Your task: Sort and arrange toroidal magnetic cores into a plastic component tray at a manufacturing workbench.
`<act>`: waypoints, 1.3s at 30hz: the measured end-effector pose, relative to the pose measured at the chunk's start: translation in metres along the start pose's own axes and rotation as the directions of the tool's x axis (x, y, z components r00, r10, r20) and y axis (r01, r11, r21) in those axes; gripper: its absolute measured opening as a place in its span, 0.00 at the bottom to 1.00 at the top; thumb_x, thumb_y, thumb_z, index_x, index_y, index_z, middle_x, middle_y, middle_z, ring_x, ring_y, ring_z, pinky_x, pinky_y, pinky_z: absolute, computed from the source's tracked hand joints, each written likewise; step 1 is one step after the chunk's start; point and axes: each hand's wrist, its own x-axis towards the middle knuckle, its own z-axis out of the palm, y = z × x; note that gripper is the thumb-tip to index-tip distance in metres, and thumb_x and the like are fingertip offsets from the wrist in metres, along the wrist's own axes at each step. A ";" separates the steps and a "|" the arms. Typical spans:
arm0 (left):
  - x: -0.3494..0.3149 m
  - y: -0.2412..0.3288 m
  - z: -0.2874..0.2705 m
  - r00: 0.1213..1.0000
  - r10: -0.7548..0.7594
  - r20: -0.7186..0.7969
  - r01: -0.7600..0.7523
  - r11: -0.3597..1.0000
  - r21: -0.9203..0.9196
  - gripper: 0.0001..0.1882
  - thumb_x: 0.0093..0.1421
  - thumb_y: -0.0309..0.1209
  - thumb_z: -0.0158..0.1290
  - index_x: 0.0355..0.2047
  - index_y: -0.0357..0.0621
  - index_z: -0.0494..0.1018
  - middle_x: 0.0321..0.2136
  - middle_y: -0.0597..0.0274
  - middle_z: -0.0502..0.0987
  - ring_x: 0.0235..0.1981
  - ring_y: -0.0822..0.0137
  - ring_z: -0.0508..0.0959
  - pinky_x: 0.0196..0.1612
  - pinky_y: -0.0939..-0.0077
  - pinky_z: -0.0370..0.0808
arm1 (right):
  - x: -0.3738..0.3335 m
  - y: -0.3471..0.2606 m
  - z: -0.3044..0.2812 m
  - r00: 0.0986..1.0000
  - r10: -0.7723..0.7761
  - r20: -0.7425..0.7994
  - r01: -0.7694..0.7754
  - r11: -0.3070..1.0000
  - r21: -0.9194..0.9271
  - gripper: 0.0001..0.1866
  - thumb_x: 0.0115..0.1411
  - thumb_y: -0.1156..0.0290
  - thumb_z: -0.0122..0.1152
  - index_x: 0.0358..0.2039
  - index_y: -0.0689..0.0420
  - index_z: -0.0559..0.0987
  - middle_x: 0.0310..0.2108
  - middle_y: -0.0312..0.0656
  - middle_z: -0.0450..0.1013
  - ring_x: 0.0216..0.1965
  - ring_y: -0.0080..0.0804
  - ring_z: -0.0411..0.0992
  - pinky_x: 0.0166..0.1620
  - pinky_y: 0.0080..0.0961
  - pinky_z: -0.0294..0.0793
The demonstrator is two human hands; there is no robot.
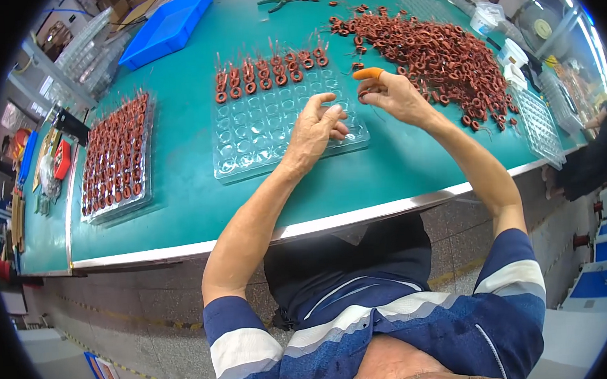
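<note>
My left hand (314,131) hovers over the front right of a clear plastic tray (239,162) with round pockets. Its fingers are loosely curled, thumb and index apart, and nothing shows between them. Red ring-shaped coils (264,74) with upright wire leads fill the tray's back rows; the nearer pockets hold none. Right of the tray, my right hand (401,99) wears an orange finger cot (369,73) on one finger. Between thumb and fingertips it pinches a small red coil (363,97), partly hidden, with thin leads hanging down.
A large heap of loose red coils (441,59) covers the table's right side. A filled tray (117,156) stands at left, a blue bin (166,29) at back left. Pliers (278,1) lie at the back. Another clear tray (539,126) sits at the right edge.
</note>
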 end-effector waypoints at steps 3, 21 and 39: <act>-0.006 0.013 0.005 0.997 -0.013 0.075 0.020 0.996 -0.090 0.27 0.68 0.46 0.41 0.54 0.34 0.62 0.32 0.56 0.73 0.26 0.71 0.76 0.29 0.79 0.75 | -0.009 -0.053 0.023 0.998 -0.042 0.048 0.041 0.999 0.019 0.28 0.55 0.78 0.61 0.57 0.63 0.67 0.36 0.47 0.75 0.38 0.31 0.77 0.42 0.26 0.77; -0.003 0.017 -0.004 0.991 -0.128 0.032 0.131 0.938 -0.320 0.17 0.68 0.43 0.43 0.38 0.39 0.67 0.28 0.58 0.72 0.23 0.68 0.75 0.26 0.74 0.73 | -0.011 -0.044 0.053 0.906 -0.307 -0.292 0.239 0.939 -0.245 0.08 0.57 0.72 0.62 0.36 0.62 0.80 0.25 0.41 0.73 0.25 0.31 0.72 0.27 0.22 0.72; -0.004 0.032 -0.018 0.955 0.246 -0.165 -0.190 0.937 0.293 0.09 0.61 0.26 0.51 0.41 0.37 0.71 0.21 0.61 0.74 0.21 0.74 0.74 0.24 0.77 0.70 | -0.005 -0.071 0.062 0.817 -0.400 -0.415 0.294 0.909 -0.297 0.08 0.54 0.72 0.64 0.24 0.63 0.79 0.26 0.42 0.72 0.31 0.36 0.69 0.33 0.30 0.67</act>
